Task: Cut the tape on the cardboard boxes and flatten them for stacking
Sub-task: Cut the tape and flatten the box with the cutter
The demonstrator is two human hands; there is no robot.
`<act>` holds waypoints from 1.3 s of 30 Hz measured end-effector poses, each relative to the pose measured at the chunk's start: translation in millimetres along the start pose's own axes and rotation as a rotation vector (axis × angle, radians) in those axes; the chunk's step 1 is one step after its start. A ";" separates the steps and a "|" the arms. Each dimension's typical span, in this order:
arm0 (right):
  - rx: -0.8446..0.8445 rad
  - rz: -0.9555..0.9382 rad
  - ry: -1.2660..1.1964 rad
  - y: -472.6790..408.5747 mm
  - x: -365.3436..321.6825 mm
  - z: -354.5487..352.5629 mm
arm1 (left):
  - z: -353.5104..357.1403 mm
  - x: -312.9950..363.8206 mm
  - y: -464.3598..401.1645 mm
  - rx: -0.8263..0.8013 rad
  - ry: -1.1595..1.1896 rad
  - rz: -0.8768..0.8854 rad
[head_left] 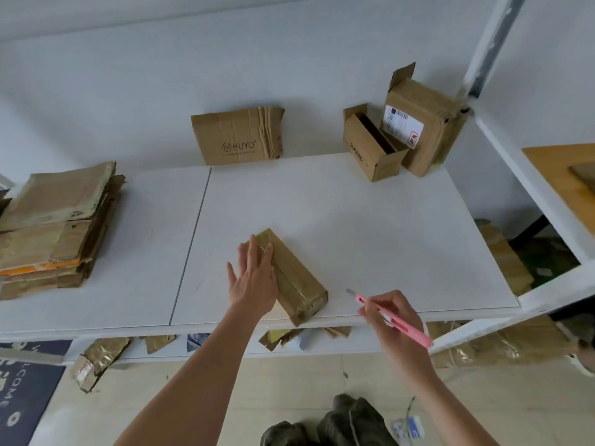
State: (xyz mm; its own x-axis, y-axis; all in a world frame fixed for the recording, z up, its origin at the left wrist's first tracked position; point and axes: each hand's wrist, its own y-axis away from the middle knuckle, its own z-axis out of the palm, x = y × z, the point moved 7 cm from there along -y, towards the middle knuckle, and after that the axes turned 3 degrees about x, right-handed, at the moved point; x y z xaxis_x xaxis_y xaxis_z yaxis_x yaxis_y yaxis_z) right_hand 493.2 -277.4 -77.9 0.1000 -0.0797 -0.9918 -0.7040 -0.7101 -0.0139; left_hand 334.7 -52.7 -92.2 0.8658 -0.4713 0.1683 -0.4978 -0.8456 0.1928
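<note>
Steadying taped box point(297, 278) at worktop point(370, 226) front edge, left hand point(254, 281) lying flat, fingers straight, likely pinning it for cutting | right hand point(391, 313) gripping pink cutter point(394, 318), blade hovering beside box | flattened stack point(54, 230) sitting far left.

The surface point(354, 226) lies bare between the taped box point(299, 281) near the front edge and the boxes along the wall: a flattened carton point(238, 136), an open box point(370, 149) and a labelled box point(421, 123). A flattened stack point(54, 226) blocks the left end; a shelf post point(492, 43) bounds the right.
</note>
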 end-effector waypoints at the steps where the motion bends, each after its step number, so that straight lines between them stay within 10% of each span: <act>1: 0.036 0.064 -0.109 -1.3 5.2 4.8 | 1.1 1.4 -1.4 -0.010 -0.018 0.032; 25: 0.205 0.337 -0.617 -66.3 34.7 74.7 | -16.2 -6.1 -16.5 -0.121 0.015 0.073; 39: 0.157 0.228 -0.408 -61.6 38.1 86.7 | -20.7 -13.1 -11.1 -0.150 0.102 0.076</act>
State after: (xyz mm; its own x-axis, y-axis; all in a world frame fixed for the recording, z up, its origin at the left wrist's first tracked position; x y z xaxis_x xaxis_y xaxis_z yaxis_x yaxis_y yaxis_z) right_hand 479.5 -176.0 -125.8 -0.3301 0.0818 -0.9404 -0.7765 -0.5900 0.2213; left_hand 327.8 -32.0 -76.5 0.8195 -0.4983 0.2831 -0.5703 -0.7581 0.3164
